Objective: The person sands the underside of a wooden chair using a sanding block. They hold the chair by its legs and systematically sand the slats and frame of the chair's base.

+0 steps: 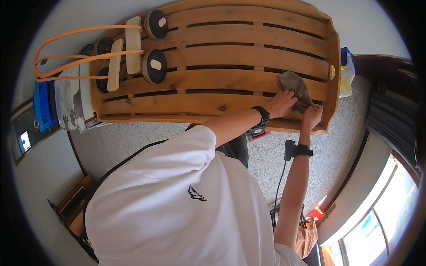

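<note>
A crumpled grey-brown cloth [297,89] lies on the slats near the right end of a slatted wooden piece of furniture [219,78]. My left hand [282,102] has its bent fingers on the cloth's left edge and appears to grip it. At the cloth's lower right corner, my right hand [312,116] pinches the fabric between thumb and fingers, close to the raised wooden end board [333,76]. Both wrists wear black straps with small devices. The fingertips of both hands are partly hidden.
Orange curved tubes [83,60] with pale wooden bars [133,45] and black discs [154,66] stand on the slats' left end. A blue, white and yellow bag [347,71] is beyond the right end. A dark curtain [392,123] hangs at right, above speckled floor [336,133].
</note>
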The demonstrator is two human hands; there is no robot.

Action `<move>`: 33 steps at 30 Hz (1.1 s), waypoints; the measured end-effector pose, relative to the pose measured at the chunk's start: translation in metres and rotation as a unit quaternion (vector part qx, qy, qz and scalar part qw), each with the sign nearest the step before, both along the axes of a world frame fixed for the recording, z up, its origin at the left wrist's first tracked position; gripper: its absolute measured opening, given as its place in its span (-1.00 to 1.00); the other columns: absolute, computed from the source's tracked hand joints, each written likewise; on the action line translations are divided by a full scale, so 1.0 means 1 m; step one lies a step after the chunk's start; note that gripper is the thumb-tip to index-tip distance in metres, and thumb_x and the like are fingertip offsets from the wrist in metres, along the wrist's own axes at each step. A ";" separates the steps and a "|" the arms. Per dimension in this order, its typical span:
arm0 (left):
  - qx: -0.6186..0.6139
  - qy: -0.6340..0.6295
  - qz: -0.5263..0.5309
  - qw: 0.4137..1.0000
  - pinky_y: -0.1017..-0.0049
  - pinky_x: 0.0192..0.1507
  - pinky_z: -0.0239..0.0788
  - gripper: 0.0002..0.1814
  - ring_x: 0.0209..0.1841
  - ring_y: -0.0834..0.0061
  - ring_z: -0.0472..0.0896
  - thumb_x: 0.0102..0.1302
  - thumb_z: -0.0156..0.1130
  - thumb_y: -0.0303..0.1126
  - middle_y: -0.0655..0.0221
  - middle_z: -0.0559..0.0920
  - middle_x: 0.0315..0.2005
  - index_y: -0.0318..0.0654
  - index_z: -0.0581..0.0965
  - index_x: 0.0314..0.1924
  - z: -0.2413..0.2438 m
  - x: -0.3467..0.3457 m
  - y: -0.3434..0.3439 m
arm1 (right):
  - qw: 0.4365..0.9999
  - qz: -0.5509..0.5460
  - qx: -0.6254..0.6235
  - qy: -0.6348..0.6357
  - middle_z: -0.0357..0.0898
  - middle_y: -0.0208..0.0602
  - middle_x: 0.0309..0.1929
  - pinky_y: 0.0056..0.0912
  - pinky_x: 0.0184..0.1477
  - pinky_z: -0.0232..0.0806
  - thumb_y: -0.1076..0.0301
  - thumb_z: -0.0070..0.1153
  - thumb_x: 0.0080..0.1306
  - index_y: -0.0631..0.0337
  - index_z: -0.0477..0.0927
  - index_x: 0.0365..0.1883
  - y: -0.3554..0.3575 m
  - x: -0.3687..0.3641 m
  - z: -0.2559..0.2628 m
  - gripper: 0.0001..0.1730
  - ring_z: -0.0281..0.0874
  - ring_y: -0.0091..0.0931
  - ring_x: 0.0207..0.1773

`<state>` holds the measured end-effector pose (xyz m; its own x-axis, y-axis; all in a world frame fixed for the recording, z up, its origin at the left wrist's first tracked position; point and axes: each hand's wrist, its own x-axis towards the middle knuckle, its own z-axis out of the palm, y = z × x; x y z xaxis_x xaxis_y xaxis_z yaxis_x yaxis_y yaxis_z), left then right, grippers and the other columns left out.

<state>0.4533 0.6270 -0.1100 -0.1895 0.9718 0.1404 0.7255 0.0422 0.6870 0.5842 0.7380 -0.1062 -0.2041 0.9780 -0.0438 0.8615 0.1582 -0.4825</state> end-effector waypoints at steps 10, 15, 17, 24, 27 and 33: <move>0.065 -0.280 0.051 0.956 0.19 -0.18 0.30 -0.70 -0.22 0.06 0.47 0.08 0.22 -0.44 0.08 0.50 -0.35 -0.34 0.41 -0.18 0.049 -0.035 0.086 | 0.898 -0.102 -0.022 0.427 0.46 -0.20 -0.15 -0.34 -0.13 0.44 0.30 0.05 0.31 0.26 0.37 -0.10 0.061 -0.047 0.060 -0.71 0.49 -0.34 -0.12; -0.029 -0.275 0.150 0.949 0.14 -0.29 0.34 -0.72 -0.27 -0.07 0.53 0.09 0.24 -0.44 -0.04 0.54 -0.37 -0.37 0.39 -0.23 0.039 -0.058 0.114 | 0.973 0.141 0.088 0.158 0.40 0.07 0.07 -0.18 0.20 0.26 0.15 0.14 0.30 0.33 0.36 0.13 0.119 -0.083 0.016 -0.45 0.38 -0.07 0.12; -0.043 -0.209 0.125 0.969 0.11 -0.30 0.33 -0.72 -0.27 -0.10 0.54 0.09 0.22 -0.45 -0.10 0.54 -0.36 -0.41 0.38 -0.24 0.017 -0.060 0.111 | 0.965 0.219 0.137 0.042 0.29 0.19 0.21 -0.09 0.28 0.18 0.11 0.15 0.29 0.34 0.31 0.24 0.132 -0.080 -0.046 -0.33 0.24 0.03 0.29; -0.035 -0.202 0.145 0.968 0.05 -0.29 0.35 -0.73 -0.32 -0.17 0.52 0.11 0.19 -0.47 -0.18 0.52 -0.44 -0.49 0.34 -0.27 -0.015 -0.082 0.075 | 0.967 0.184 0.146 -0.095 0.04 0.16 0.43 -0.06 0.40 0.02 0.23 -0.10 0.40 0.28 0.24 0.35 0.104 -0.128 -0.080 -0.41 -0.04 -0.04 0.48; -0.035 -0.179 0.163 0.970 0.08 -0.31 0.37 -0.71 -0.32 -0.18 0.52 0.13 0.21 -0.43 -0.18 0.53 -0.44 -0.49 0.35 -0.28 -0.021 -0.106 0.064 | 0.961 0.227 0.160 0.003 0.35 0.08 0.26 -0.05 0.27 0.21 0.32 -0.06 0.35 0.30 0.45 0.12 0.078 -0.162 -0.066 -0.59 0.24 -0.10 0.35; -0.093 -0.117 0.223 0.963 0.10 -0.28 0.44 -0.65 -0.28 -0.14 0.59 0.14 0.24 -0.38 -0.15 0.59 -0.39 -0.52 0.42 -0.20 -0.008 -0.187 -0.092 | 0.954 0.268 0.090 0.098 0.39 0.05 0.24 -0.12 0.26 0.28 0.55 0.02 0.21 0.35 0.45 0.15 -0.090 -0.255 -0.044 -0.52 0.30 -0.13 0.33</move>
